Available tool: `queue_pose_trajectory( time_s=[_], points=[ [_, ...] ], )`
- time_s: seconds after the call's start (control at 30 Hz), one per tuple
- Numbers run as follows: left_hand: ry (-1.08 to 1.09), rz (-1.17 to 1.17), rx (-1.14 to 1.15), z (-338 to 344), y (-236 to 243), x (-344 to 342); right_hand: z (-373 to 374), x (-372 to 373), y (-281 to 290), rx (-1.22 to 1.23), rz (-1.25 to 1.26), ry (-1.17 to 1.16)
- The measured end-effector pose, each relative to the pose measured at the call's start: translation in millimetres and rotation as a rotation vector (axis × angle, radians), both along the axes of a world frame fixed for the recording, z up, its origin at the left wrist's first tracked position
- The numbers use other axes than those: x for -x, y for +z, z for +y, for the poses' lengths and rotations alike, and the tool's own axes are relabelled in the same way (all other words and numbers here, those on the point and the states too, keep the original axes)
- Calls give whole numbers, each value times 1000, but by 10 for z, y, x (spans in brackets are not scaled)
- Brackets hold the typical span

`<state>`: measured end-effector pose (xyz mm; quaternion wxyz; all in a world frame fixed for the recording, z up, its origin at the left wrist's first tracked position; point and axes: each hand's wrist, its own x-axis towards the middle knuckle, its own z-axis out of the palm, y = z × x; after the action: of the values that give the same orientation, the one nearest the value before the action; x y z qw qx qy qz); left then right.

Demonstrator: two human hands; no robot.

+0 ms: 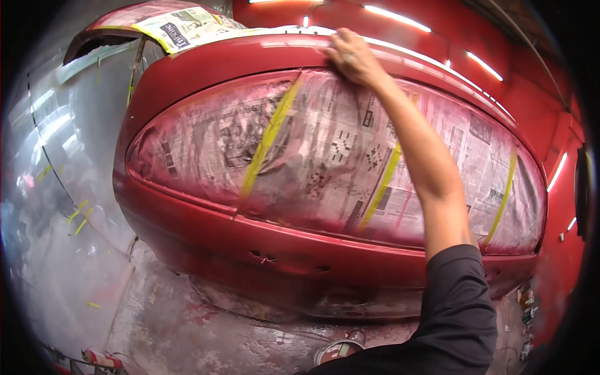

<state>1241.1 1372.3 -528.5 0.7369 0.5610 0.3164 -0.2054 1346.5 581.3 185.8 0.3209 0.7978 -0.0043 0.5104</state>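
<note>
My right hand (353,57) reaches up to the red car's frame (250,53) just above the masked side windows. Its bent fingers press on that upper edge, and whatever lies under the fingertips is hidden. Below it, wrinkled newspaper (337,150) dusted with red covers the windows, crossed by strips of yellow tape (272,134). My right forearm slants across the paper up from the lower edge. My left hand is out of view.
More taped newspaper (187,28) lies on the car's top. Hazy plastic sheeting (62,206) hangs at left, red walls (556,206) stand behind, and a round container (340,353) sits on the stained floor (162,300) near the lower edge.
</note>
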Motion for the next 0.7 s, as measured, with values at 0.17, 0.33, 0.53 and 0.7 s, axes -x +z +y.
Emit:
queue_pose_trajectory(
  time_s=[0.17,0.33,0.53,0.7],
  points=[
    [50,24,150,-211,-233,-80,912,-1278,-391,-16,388,102],
    [118,-159,642,-711,116,-450,2865,-1386,-2381,-313,306,815],
    [-335,-344,1132,-1851,1648,-383,3794,476,-4424,-1059,614,1004],
    [-494,-285,1004,-2176,1917,4,3970,1705,-4193,-1494,1296,690]
  ],
)
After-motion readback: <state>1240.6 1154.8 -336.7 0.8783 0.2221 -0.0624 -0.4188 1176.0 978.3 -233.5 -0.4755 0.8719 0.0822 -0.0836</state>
